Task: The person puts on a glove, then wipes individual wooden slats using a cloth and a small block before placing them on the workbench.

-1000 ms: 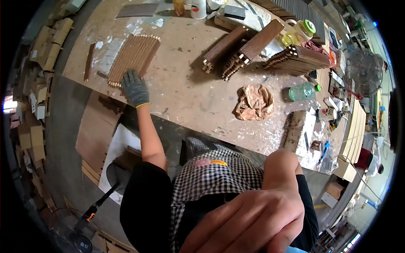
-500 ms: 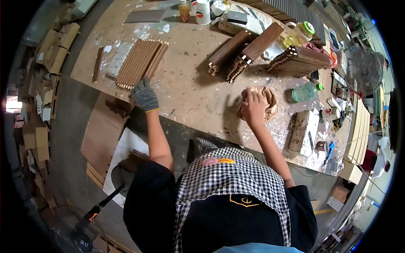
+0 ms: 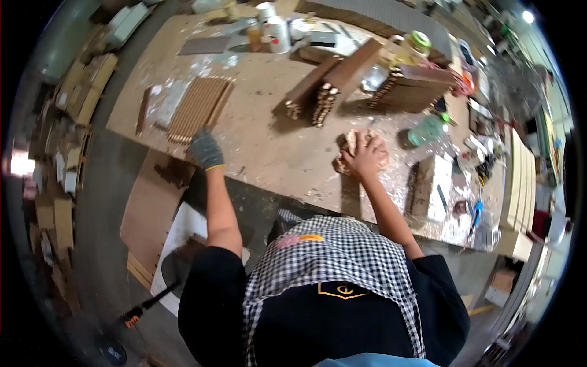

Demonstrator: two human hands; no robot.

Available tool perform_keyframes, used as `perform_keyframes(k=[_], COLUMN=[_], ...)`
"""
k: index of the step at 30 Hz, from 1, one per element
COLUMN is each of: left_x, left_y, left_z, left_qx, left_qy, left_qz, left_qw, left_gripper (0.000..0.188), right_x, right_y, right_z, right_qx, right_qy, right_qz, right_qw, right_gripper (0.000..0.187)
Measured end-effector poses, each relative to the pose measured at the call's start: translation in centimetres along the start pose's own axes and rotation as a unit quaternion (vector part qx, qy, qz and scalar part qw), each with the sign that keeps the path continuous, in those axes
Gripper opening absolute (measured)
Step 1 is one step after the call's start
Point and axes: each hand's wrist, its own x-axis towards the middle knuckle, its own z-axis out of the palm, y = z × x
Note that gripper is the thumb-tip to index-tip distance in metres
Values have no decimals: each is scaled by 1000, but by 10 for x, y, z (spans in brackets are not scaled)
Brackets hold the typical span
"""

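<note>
The rag point(image 3: 351, 150), a crumpled tan cloth, lies on the bench point(image 3: 269, 153) near its front edge, right of centre. The right hand point(image 3: 367, 156) rests flat on top of it, fingers spread and pressing down, not closed around it. The left hand point(image 3: 206, 148), in a grey glove, sits on the bench at the near end of the slat panel point(image 3: 199, 110), a ribbed wooden mat; whether its fingers curl over the panel edge or only rest beside it cannot be told. For a good wipe, a judgement from this pose: keep the palm flat on the rag, apply even pressure, and keep the other hand braced so the body stays steady. Behind the rag stand slat bundles point(image 3: 324, 85) on edge, well apart from it, and a green bottle point(image 3: 428, 129) lies just to its right. Hidden or unclear: most of the rag lies under the palm, so its size and any wetness cannot be read; the gloved fingertips are too small to resolve; the items at the far and right bench edges are bent and blurred by the lens.
</note>
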Motion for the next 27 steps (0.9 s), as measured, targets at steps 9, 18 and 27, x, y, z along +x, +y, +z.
perform_keyframes(k=[9, 18, 27], left_x=[7, -71, -219], left_y=[16, -33, 49], left_z=[-27, 6, -96], left_qx=[-40, -585, -775], left_qy=[-116, -97, -516], left_qz=[-7, -303, -259], left_qw=[992, 746, 256], left_gripper=[38, 48, 43], right_x=[-20, 40, 145], right_y=[22, 136, 253], right_z=[-2, -129, -98], right_qx=[97, 317, -2], right_qy=[78, 176, 298], right_qz=[-104, 59, -74], right_qw=[987, 930, 952], right_gripper=[85, 42, 32])
